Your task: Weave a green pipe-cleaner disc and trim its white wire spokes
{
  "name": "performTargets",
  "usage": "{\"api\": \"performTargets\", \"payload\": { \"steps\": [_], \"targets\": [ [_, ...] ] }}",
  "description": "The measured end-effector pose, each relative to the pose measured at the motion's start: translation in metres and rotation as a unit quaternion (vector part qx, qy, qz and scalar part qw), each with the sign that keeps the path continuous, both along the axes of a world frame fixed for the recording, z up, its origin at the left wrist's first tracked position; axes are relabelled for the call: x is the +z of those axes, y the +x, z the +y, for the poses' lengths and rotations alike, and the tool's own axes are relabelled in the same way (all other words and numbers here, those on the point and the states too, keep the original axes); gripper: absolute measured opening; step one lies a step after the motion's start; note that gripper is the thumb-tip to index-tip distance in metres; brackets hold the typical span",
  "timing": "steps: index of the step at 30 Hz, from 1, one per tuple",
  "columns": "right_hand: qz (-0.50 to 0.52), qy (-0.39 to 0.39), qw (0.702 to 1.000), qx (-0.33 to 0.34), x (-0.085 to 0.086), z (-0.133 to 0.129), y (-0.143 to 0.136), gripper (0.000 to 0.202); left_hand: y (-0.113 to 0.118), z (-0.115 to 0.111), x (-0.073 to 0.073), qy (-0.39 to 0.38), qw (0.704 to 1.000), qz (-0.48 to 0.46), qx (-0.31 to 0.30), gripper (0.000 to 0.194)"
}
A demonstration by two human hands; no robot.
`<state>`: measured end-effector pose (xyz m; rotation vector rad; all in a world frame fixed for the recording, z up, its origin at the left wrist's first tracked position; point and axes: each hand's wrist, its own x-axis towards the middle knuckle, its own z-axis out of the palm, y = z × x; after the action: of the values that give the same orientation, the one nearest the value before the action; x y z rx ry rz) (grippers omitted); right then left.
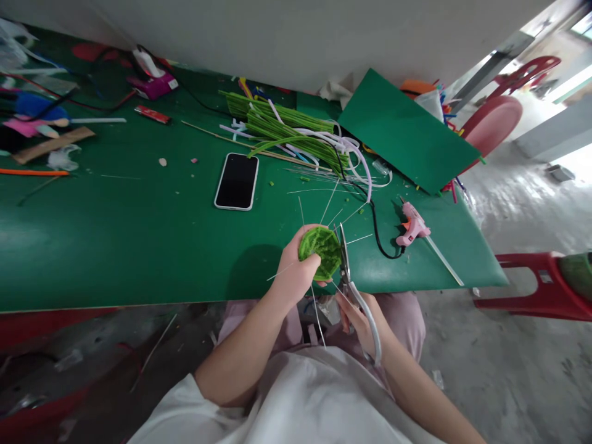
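My left hand [298,266] grips a small green fuzzy cup-shaped piece [327,250], its thumb over the near rim. Thin bare wires stick out around the piece in several directions. In my right hand [363,317] is a pair of scissors [348,280] with pale grey handles. Their blades point away from me, slightly parted, along the right edge of the green piece. Both hands are at the table's front edge, above my lap.
On the green table [139,246] lie a phone [237,182], green and lilac stems [296,132], a green board [407,132] and a pink glue gun [413,225] with a black cord. A purple device [152,83] stands back left. Red stools [531,287] are at right.
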<state>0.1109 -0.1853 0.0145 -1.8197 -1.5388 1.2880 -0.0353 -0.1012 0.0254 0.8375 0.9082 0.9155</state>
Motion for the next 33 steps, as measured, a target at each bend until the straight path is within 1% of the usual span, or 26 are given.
{"api": "performTargets", "payload": {
  "steps": [7,17,23,26,30,33],
  "targets": [
    [0.047,-0.034,0.998,-0.018,0.001,0.005,0.000,0.047,-0.001,0.006,0.000,0.009,1.000,0.010,-0.002,0.050],
    [0.017,-0.026,0.999,0.002,0.004,0.010,0.001,0.050,0.000,0.011,0.000,0.002,1.000,0.012,-0.003,0.048],
    [0.004,-0.030,1.000,0.005,0.006,0.012,0.000,0.052,0.001,0.013,-0.004,0.008,1.000,0.009,-0.001,0.048],
    [-0.001,-0.026,1.000,0.012,0.005,0.013,0.001,0.053,0.001,0.013,-0.004,0.013,1.000,0.013,0.000,0.047],
    [0.006,-0.030,0.999,0.011,0.001,0.013,0.004,0.051,0.000,0.012,-0.003,0.018,1.000,0.017,0.001,0.046],
    [-0.006,-0.027,0.999,0.019,0.002,0.015,0.005,0.052,0.000,0.013,0.000,0.020,1.000,0.023,0.001,0.046]
  ]
}}
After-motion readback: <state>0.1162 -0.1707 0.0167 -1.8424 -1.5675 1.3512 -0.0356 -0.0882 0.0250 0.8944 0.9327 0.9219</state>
